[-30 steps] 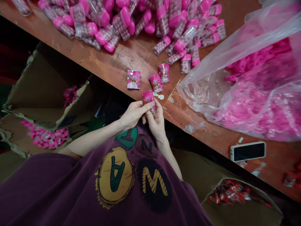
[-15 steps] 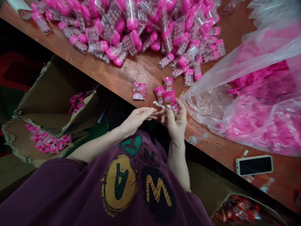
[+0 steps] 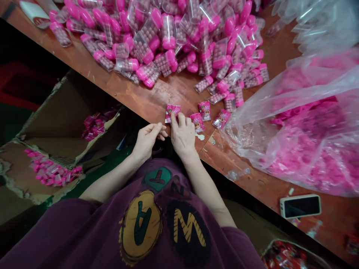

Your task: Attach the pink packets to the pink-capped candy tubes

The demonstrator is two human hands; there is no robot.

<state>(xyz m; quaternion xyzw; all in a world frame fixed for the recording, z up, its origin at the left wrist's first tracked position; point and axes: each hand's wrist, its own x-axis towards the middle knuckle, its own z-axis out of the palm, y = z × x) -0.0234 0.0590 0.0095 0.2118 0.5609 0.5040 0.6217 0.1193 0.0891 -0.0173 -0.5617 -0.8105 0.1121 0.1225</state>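
Leaves the released packet (image 3: 221, 118), held in the right hand half a second ago, lying on the counter (image 3: 217, 150), and shifts the right hand (image 3: 183, 135) leftward onto the leftmost packet (image 3: 169, 110). Rests the index finger on the lower right part of that pink printed packet, with the neighbouring fingers bent; cannot tell, with the thumb hidden, about any pinch. Holds the left hand (image 3: 148, 141) just beside the counter's near edge, with fingers curled and thumb drawn toward the forefinger; cannot tell about anything pinched at the tips.

Has the leftmost packet close to that same edge, a pair of packets (image 3: 197, 123) just right of the right hand, and the released packet farther right, aslant beside a plastic bag (image 3: 246, 130) full of bright pink pieces (image 3: 316, 153). Has beyond these a broad heap of tubes (image 3: 165, 61), pink-capped and filled with small pale balls, plus clear plastic pieces (image 3: 327, 28) at upper right and a dark-screened phone (image 3: 300, 206) at lower right. Wears a purple shirt (image 3: 84, 228) with printed letters. Has at left, below the counter, a torn cardboard box (image 3: 53, 116) with pink items (image 3: 97, 125) inside.
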